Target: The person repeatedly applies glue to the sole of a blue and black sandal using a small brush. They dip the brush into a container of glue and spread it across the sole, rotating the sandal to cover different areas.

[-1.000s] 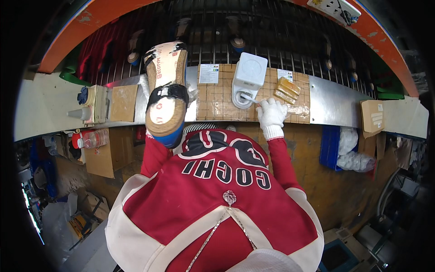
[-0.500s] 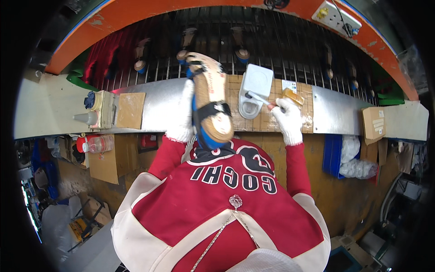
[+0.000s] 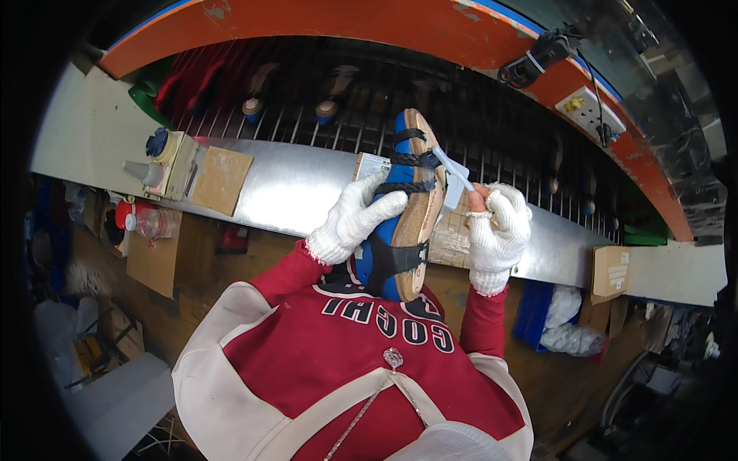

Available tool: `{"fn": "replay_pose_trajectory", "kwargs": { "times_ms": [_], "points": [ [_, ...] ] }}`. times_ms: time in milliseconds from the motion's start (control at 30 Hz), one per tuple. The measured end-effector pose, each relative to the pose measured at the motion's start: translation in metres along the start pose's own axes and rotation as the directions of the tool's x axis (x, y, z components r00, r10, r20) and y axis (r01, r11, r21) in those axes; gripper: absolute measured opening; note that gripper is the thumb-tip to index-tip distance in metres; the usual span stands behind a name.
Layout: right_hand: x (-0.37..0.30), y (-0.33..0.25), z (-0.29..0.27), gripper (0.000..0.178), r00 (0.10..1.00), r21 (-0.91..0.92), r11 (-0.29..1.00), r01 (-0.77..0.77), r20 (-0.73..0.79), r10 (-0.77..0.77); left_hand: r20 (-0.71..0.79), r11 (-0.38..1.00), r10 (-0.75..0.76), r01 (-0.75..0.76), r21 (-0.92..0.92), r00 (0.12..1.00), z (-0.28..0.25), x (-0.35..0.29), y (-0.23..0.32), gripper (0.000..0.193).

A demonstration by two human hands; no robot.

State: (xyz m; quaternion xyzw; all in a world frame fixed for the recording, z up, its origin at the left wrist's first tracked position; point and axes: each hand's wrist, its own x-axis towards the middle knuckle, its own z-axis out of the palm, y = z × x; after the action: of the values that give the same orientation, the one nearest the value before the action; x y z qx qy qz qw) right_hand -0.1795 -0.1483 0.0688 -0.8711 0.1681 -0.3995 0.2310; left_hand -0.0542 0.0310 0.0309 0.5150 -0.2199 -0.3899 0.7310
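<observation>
In front of my chest, a sandal [image 3: 424, 223] with a cork-coloured sole edge and black straps stands tilted on a blue shoe last [image 3: 384, 250]. My left hand [image 3: 357, 215], in a white glove, is closed on its left side around the last and straps. My right hand [image 3: 500, 234], gloved with a bare fingertip showing, pinches a pale-handled brush [image 3: 455, 169]. The brush's far end lies at the sole edge near the front straps; whether it touches cannot be made out. Behind it, a pale grey container [image 3: 452, 192] is mostly hidden by the sandal.
A metal worktop [image 3: 284, 192] runs across, with a cardboard sheet [image 3: 453, 240] on it. Beyond lies a dark rack of bars [image 3: 361, 127] carrying more lasts, under an orange beam [image 3: 323, 27]. At left are a brown board [image 3: 221, 180] and a plastic bottle [image 3: 157, 223].
My left hand has turned the sandal from sole-facing to side-on and moved it right. My right hand has brought the brush from the grey container to the sole edge. The head view has tilted.
</observation>
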Motion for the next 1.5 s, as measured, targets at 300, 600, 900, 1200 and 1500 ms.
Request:
{"fn": "replay_pose_trajectory", "kwargs": {
  "times_ms": [300,600,900,1200,1500],
  "points": [
    [0.029,0.008,0.014,0.017,0.998,0.017,0.998,0.067,-0.002,-0.067,-0.022,0.994,-0.032,0.035,0.108,0.999,-0.003,-0.007,0.01,0.055],
    [0.041,0.022,0.009,0.016,0.994,0.147,0.987,0.066,0.082,-0.078,0.023,0.998,-0.033,0.032,0.05,0.999,-0.005,0.0,0.019,0.052],
    [0.046,0.033,-0.005,0.017,0.99,0.108,0.99,0.089,0.103,-0.1,0.102,0.997,-0.07,0.073,-0.023,0.992,-0.005,0.007,0.027,0.057],
    [0.038,0.037,-0.013,0.019,0.974,0.121,0.976,0.18,0.116,-0.194,0.111,0.988,-0.112,0.123,-0.096,0.987,-0.003,0.009,0.026,0.057],
    [0.035,0.031,-0.024,0.017,0.977,0.045,0.979,0.199,0.073,-0.202,0.089,0.988,-0.134,0.14,-0.068,0.987,0.002,0.009,0.025,0.051]
  ]
}}
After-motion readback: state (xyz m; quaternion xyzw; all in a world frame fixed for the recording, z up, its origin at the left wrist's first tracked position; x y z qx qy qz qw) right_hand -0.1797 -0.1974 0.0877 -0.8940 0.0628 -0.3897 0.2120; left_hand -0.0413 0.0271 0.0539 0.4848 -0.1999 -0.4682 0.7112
